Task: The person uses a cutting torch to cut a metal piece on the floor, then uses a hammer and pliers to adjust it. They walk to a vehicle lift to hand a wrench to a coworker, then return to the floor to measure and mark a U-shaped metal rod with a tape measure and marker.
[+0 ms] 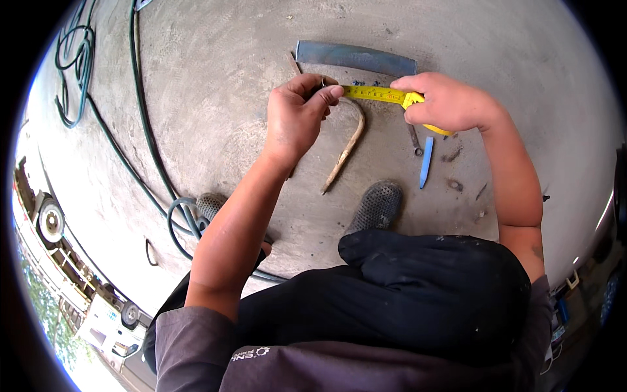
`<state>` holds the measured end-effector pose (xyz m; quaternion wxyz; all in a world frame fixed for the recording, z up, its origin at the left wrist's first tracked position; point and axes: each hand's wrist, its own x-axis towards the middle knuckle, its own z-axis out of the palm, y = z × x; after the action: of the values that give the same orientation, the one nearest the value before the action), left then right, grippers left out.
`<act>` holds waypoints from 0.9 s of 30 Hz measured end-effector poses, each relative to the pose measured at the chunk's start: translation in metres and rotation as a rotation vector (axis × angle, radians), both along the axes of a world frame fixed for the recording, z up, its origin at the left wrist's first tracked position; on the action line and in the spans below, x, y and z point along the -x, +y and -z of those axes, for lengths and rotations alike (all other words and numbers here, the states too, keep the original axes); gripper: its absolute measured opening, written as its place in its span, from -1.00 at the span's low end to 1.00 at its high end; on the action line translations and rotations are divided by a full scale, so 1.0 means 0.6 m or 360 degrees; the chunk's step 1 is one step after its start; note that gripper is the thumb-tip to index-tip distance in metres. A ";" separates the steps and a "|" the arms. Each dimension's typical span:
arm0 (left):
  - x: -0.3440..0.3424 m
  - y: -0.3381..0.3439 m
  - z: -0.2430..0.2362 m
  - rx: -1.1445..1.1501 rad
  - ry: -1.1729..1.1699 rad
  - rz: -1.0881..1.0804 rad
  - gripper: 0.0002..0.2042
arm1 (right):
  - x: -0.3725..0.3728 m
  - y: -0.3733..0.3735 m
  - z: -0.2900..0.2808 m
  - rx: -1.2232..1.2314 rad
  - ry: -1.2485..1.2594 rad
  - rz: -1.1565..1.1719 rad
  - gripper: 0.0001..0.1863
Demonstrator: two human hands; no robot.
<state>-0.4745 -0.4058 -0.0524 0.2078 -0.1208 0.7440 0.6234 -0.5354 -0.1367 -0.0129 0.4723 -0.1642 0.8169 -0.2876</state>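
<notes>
A yellow tape measure [373, 94] stretches between my two hands, its blade pulled out a short way. My left hand [297, 114] pinches the free end of the blade between thumb and fingers. The yellow case is in my right hand [454, 102], mostly hidden by the fingers wrapped round it. Just beyond the blade lies a curved grey metal strip [356, 57] on the concrete floor. A bent, rusty hooked rod [349, 147] rests on the floor below the blade, its upper part partly hidden by my left hand.
Below my right hand lie a wrench [415, 141] and a flat blue marker-like stick [426, 162]. Green hose [140, 104] runs along the left, with a coil [83, 62] at the far left. My shoe [379, 204] stands close to the rod. A truck [108, 333] shows at lower left.
</notes>
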 end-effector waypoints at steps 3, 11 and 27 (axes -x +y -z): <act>0.042 -0.015 0.009 -0.0090 -0.0041 -0.0188 -0.80 | 0.014 0.017 -0.001 -0.0106 0.0092 0.0111 -0.34; 0.122 -0.068 0.042 0.0559 -0.0103 -0.0226 -0.74 | 0.063 0.140 0.021 -0.0345 0.0101 0.0060 -0.31; 0.126 -0.042 0.053 0.0608 -0.0260 -0.0029 -0.69 | 0.066 0.138 0.040 -0.0360 -0.0051 -0.0008 -0.27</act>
<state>-0.5502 -0.4312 -0.0844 0.2351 -0.2148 0.8283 0.4610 -0.5750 -0.0537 -0.0370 0.5015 -0.1073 0.8360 -0.1949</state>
